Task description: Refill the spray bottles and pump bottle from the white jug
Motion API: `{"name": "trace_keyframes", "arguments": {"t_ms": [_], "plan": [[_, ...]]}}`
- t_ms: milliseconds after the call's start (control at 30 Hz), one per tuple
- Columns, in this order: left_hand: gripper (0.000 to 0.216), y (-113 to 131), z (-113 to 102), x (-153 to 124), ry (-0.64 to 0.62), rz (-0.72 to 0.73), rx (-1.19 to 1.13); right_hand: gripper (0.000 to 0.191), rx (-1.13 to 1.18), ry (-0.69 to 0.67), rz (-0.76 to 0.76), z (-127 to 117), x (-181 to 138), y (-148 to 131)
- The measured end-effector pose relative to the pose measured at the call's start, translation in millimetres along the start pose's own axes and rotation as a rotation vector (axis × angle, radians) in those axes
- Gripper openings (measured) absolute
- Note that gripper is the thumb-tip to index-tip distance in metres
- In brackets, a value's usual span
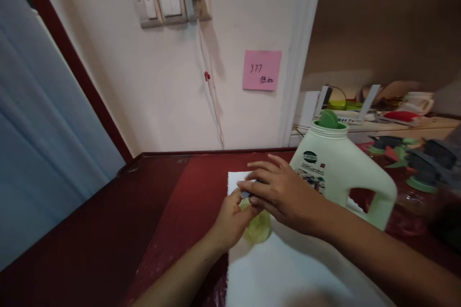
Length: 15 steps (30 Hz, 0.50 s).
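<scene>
A small rounded container (260,229), translucent yellow-green and perhaps a bottle, stands on a white sheet (266,273). My left hand (232,218) holds it near its upper part, thumb and fingers closed around it. From above, my right hand (277,189) grips its dark top, with the thumb side low and the other fingers bent over it. Most of this dark top is hidden by my fingers, so its shape cannot be made out. A large pale green jug (334,168) with a handle stands just beyond my right hand, a green piece in its open mouth.
Several clear containers with dark tops and green collars (421,184) stand blurred at the right. A dark red table (173,206) meets the wall, which has switches (171,5), a hanging cord and a pink note (262,70). A blue curtain (46,120) hangs left.
</scene>
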<state>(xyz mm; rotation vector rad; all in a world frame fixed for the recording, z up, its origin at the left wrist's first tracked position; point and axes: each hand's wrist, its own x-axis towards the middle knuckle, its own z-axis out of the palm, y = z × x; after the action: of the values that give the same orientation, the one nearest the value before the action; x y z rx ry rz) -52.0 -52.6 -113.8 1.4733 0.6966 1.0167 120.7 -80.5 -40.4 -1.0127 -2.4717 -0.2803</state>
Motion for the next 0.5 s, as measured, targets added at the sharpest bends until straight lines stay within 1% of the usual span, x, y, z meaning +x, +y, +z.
{"name": "trace_keyframes", "arguments": {"t_ms": [33, 100, 167, 200, 233, 267, 300, 333, 367, 400, 467, 500], "plan": [[0.030, -0.8, -2.1, -0.7, -0.015, 0.006, 0.002, 0.039, 0.006, 0.080, 0.004, -0.4, -3.5, -2.6], [0.032, -2.8, -6.6, -1.9, -0.037, -0.015, -0.010, 0.042, 0.073, 0.306, 0.062, 1.7, -15.2, -10.3], [0.033, -4.5, -10.2, -2.1, -0.040, -0.054, -0.073, 0.032, 0.217, 0.534, 0.179, 10.3, -31.8, -20.9], [0.035, -5.0, -11.2, -1.7, -0.036, -0.055, -0.123, 0.024, 0.300, 0.609, 0.255, 17.5, -40.9, -26.7], [0.037, -5.4, -11.8, -1.0, -0.028, -0.043, -0.171, 0.018, 0.369, 0.637, 0.339, 26.4, -49.9, -32.6], [0.039, -5.6, -11.9, 0.0, -0.012, -0.025, -0.207, 0.013, 0.426, 0.630, 0.430, 36.3, -58.1, -38.1], [0.041, -5.7, -11.8, 1.1, 0.017, -0.009, -0.229, 0.012, 0.476, 0.578, 0.514, 46.6, -64.9, -43.0], [0.041, -5.8, -11.8, 2.2, 0.053, -0.004, -0.237, 0.016, 0.529, 0.512, 0.588, 56.5, -69.9, -47.1], [0.041, -6.1, -12.1, 3.1, 0.100, -0.010, -0.234, 0.028, 0.585, 0.443, 0.666, 65.4, -72.9, -50.3], [0.041, -6.6, -12.7, 3.9, 0.153, -0.028, -0.226, 0.044, 0.640, 0.370, 0.736, 72.5, -73.8, -52.4], [0.041, -8.2, -15.4, 4.6, 0.240, -0.065, -0.200, 0.075, 0.736, 0.249, 0.845, 81.7, -70.3, -53.9], [0.041, -9.1, -17.2, 4.5, 0.271, -0.078, -0.178, 0.086, 0.775, 0.206, 0.883, 84.3, -66.6, -53.5]]}}
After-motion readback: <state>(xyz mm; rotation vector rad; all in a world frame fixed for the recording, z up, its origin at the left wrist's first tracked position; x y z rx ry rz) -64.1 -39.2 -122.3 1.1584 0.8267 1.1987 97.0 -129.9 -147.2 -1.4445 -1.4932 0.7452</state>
